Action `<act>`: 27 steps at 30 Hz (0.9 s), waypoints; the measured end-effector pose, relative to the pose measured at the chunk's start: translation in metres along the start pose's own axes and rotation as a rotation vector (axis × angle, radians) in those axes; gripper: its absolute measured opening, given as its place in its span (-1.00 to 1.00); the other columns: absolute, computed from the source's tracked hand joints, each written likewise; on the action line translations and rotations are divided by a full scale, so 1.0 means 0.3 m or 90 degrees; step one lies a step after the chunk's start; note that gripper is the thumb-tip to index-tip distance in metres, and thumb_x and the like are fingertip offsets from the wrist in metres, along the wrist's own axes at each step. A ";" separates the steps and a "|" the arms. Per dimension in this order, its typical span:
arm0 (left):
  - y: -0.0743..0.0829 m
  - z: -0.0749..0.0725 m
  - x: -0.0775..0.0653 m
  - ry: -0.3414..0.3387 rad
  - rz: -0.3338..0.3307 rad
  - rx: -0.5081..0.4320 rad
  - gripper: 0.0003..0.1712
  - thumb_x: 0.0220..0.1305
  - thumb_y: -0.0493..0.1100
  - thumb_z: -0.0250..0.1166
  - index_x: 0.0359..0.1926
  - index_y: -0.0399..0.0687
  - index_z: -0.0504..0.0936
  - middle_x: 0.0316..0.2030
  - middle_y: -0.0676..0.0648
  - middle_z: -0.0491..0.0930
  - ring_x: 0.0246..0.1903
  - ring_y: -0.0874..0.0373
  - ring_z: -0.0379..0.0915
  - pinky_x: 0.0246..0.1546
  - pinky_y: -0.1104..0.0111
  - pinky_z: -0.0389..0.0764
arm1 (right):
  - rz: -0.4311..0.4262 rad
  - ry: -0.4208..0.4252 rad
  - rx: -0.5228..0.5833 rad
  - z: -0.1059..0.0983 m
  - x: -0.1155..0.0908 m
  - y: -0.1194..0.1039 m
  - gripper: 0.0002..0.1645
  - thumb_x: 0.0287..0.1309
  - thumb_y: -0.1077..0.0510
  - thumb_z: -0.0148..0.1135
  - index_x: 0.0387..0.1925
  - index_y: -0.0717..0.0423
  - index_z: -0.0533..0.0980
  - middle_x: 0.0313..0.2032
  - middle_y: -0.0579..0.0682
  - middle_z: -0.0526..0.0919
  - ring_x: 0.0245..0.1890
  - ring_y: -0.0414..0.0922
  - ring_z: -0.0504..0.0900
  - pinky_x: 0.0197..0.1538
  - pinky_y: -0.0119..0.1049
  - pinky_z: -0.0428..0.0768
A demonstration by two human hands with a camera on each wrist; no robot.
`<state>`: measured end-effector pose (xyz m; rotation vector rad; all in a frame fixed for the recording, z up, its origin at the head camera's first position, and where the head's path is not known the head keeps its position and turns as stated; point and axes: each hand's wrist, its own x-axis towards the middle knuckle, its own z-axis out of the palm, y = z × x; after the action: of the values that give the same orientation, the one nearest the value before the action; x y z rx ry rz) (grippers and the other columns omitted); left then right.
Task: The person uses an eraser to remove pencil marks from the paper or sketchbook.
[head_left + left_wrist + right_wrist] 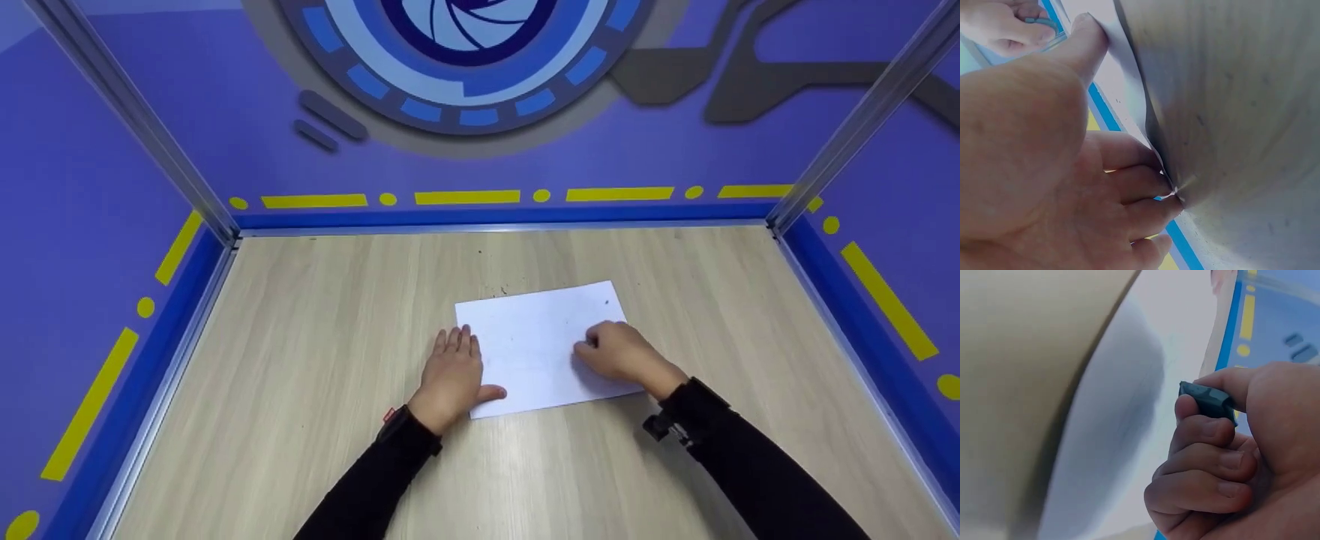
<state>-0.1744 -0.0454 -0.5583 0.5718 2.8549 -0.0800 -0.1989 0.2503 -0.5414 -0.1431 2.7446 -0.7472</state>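
A sheet of white paper point(536, 341) lies slightly turned on the wooden table. My left hand point(451, 373) rests flat over its left edge, fingers straight and thumb spread onto the sheet. The left wrist view shows the paper's edge lifting a little between thumb and fingers. Over the right part of the sheet, my right hand point(619, 351) pinches a small dark green eraser point(1207, 400) between thumb and forefinger, the other fingers curled in. From the head view the eraser is hidden by the hand. Faint grey marks show on the paper.
Dark crumbs point(504, 290) lie on the table point(337, 330) just past the paper's far edge, and one speck point(607, 302) sits on the sheet. Blue printed panels point(480, 172) with metal-framed edges enclose the table at the back and both sides.
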 end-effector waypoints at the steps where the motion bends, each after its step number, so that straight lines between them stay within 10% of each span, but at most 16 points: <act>1: -0.002 -0.001 0.000 -0.001 -0.001 -0.001 0.33 0.36 0.64 0.24 0.66 -0.39 0.29 0.69 -0.37 0.24 0.73 -0.21 0.15 0.77 -0.06 0.14 | -0.013 0.000 0.000 0.009 0.005 -0.021 -0.47 0.43 0.02 0.22 -0.64 -0.06 0.22 -0.59 -0.14 0.21 -0.53 -0.12 0.29 -0.37 -0.24 0.27; 17: 0.000 -0.002 -0.006 0.013 0.004 -0.008 0.33 0.33 0.61 0.30 0.64 -0.40 0.31 0.67 -0.38 0.28 0.70 -0.23 0.21 0.76 -0.06 0.17 | -0.074 -0.070 -0.051 0.195 0.132 -0.339 -0.57 0.51 -0.03 0.25 -0.50 0.07 0.67 -0.52 -0.04 0.64 -0.42 -0.03 0.58 -0.19 -0.08 0.61; 27: 0.002 0.001 -0.008 0.022 0.007 0.010 0.30 0.34 0.60 0.29 0.64 -0.38 0.34 0.66 -0.36 0.31 0.69 -0.22 0.24 0.75 -0.07 0.19 | -0.096 -0.029 -0.075 0.250 0.147 -0.354 -0.53 0.40 0.01 0.29 -0.66 -0.04 0.48 -0.58 -0.07 0.53 -0.42 -0.02 0.53 -0.27 -0.07 0.55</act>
<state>-0.1718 -0.0458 -0.5580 0.5987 2.8859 -0.0928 -0.2162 0.1153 -0.5600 -0.3913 2.7568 -0.6103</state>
